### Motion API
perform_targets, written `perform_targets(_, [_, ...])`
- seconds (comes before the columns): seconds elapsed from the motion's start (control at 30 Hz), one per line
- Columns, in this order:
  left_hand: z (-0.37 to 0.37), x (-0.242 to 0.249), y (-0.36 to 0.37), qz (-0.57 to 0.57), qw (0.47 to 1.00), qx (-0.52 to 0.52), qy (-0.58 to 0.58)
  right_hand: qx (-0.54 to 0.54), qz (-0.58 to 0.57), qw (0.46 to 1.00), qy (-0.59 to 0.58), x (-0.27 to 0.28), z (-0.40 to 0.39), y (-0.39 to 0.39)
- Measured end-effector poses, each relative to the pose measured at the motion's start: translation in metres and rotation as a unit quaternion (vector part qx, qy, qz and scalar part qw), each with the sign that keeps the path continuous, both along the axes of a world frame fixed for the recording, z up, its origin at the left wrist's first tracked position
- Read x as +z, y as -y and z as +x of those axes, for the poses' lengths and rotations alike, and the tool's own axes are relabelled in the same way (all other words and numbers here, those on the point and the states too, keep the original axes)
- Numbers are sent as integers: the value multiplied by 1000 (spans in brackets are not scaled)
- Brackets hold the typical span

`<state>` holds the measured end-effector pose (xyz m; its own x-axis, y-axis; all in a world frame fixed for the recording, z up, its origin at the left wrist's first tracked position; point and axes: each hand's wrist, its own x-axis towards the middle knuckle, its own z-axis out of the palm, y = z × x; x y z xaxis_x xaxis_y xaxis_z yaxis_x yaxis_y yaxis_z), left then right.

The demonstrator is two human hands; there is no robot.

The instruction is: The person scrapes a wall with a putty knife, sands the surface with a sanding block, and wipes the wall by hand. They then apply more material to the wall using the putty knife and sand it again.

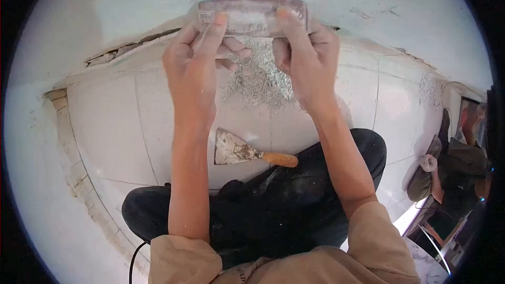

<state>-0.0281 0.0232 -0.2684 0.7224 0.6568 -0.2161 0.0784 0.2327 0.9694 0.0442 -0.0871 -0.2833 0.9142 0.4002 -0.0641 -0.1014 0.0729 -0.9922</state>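
Note:
My left hand (197, 55) and my right hand (310, 55) grip the two ends of a dusty, brownish sanding block (251, 18). Both thumbs lie on its near face, with fingers curled around behind or below. The block is against the pale wall (158, 0), just above the floor edge, and looks smeared by motion. Below it, grey-white flakes and dust (258, 81) are heaped on the tiles. A putty knife (236, 147) with a wooden handle and a stained blade lies on the floor, its handle close to my crossed legs.
A cracked gap (131, 46) runs along the wall's foot. The white tiled floor (105, 131) spreads around my dark trousers (263, 210). Another person (452, 163) sits at the far right. A black cable (134, 257) curves at lower left.

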Motion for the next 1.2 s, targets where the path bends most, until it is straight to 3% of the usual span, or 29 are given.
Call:
perform_targets(0.07, [1, -14, -1, -43, 999, 1, -20, 6, -13, 1000, -4, -12, -2, 1])
perform_targets(0.2, [0, -2, -2, -12, 999, -8, 32, -24, 48, 998, 22, 5, -4, -6])
perform_targets(0.3, [1, -6, -3, -4, 1000, 7, 16, 7, 85, 995, -49, -8, -8, -5])
perform_targets(0.37, [-4, -27, -1, -17, 998, 13, -52, -10, 12, 998, -68, -31, -12, -4])
perform_targets(0.47, [1, 6, -2, -9, 1000, 16, 5, 12, 110, 994, -6, 13, -6, -8])
perform_targets(0.57, [-2, -5, -6, 15, 1000, 7, 10, -10, 3, 1000, 3, -16, -12, -12])
perform_targets(0.7, [-3, -2, -1, 7, 1000, 7, 13, -33, 49, 998, 33, 6, -13, -10])
perform_targets(0.77, [0, -1, -2, 12, 1000, 10, 10, -24, -38, 998, 39, -20, -8, -7])
perform_targets(0.83, [-1, -3, 0, -29, 999, -2, -43, -33, -17, 999, 35, -9, -9, -10])
perform_targets(0.9, [-3, -1, -1, -11, 1000, -14, 1, -41, 47, 997, 45, 16, -10, -10])
perform_targets(0.93, [-2, -4, -1, -5, 1000, -8, -9, -30, 37, 999, -5, 14, -9, -9])
perform_targets(1.0, [0, -6, -1, 1, 998, 3, -68, -32, 0, 999, 10, -3, -11, -15])
perform_targets(1.03, [0, -5, -2, 3, 998, 3, -60, -34, -37, 998, 25, -6, -10, -18])
perform_targets(1.07, [-4, -3, -2, 2, 1000, 0, -21, -31, 20, 999, -3, -7, -11, -11])
perform_targets(1.13, [-3, 18, 0, 10, 1000, 17, 15, -32, 26, 999, 2, 11, -7, -12])
perform_targets(1.2, [-5, -8, 2, -6, 999, 36, -23, -5, -15, 1000, 12, -10, -6, -9])
